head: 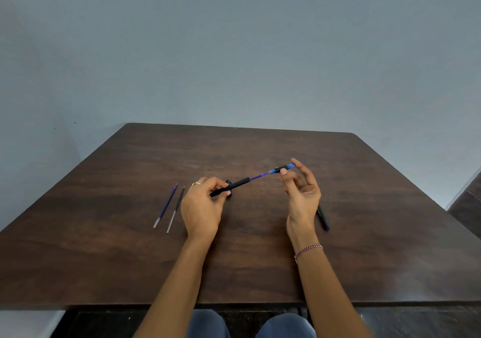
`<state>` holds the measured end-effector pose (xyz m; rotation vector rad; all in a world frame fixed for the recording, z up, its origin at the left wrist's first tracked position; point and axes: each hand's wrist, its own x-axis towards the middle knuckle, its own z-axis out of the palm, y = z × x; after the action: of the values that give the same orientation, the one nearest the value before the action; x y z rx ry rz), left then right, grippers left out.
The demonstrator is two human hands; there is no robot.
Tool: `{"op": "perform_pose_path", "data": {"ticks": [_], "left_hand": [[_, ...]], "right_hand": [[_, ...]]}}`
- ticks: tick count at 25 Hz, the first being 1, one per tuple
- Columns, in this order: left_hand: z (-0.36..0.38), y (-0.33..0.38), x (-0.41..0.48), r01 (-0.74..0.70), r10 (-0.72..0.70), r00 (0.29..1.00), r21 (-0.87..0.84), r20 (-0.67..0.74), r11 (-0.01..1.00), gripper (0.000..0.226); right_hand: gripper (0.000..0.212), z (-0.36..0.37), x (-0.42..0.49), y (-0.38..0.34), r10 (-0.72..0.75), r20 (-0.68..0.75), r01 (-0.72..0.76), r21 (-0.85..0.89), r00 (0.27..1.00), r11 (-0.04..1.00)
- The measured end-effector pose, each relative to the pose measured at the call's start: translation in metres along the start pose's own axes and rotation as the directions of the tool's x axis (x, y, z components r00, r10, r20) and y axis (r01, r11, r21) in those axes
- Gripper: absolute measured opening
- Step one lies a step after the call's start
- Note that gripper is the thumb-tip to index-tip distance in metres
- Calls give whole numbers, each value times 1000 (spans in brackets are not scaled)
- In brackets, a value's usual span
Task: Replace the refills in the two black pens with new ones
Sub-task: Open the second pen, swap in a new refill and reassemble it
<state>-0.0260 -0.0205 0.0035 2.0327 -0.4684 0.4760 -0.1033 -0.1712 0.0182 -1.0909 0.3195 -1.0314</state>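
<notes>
On a dark wood-grain table [260, 259] pushed against a plain grey-blue wall [234, 38], you sit with knees in blue trousers [208, 324] just under the near edge. Tabletop is worn, rounded far corners, a darker piece of furniture [468, 202] at far right.

Your left hand [201, 205], ring [196, 184] on one finger, is closed around the black pen barrel [234, 185], thumb and fingers pinching its near end, barrel angled up and to the right above the table. A blue refill [260, 175] sticks out of the barrel's open end and runs to the tip section [283, 168], black grip with blue clear ends. Your right hand [302, 194] pinches that tip section between thumb [283, 172] and forefinger, remaining fingers loose and curled, palm facing you. Barrel and tip section are apart, joined only by the refill. A red-white thread band [308, 249] sits on your right wrist.

Second black pen [322, 219] lies flat on the table just behind your right hand, partly hidden by it. Left of your left hand, two loose refills lie side by side, near-parallel, not touching: a blue refill on the table [165, 205] and a dark refill [175, 209] to its right. Both are well apart from the second pen.
</notes>
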Motion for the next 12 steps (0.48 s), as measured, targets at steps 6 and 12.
{"op": "perform_pose_path", "data": {"ticks": [6, 12], "left_hand": [[0, 0, -1, -9, 9, 1000, 19, 3, 1000, 22], [0, 1, 0, 0, -1, 1000, 46, 10, 999, 20]], "right_hand": [[29, -1, 0, 3, -39, 62, 42, -51, 997, 998], [30, -1, 1, 5, -50, 78, 57, -93, 996, 994]]}}
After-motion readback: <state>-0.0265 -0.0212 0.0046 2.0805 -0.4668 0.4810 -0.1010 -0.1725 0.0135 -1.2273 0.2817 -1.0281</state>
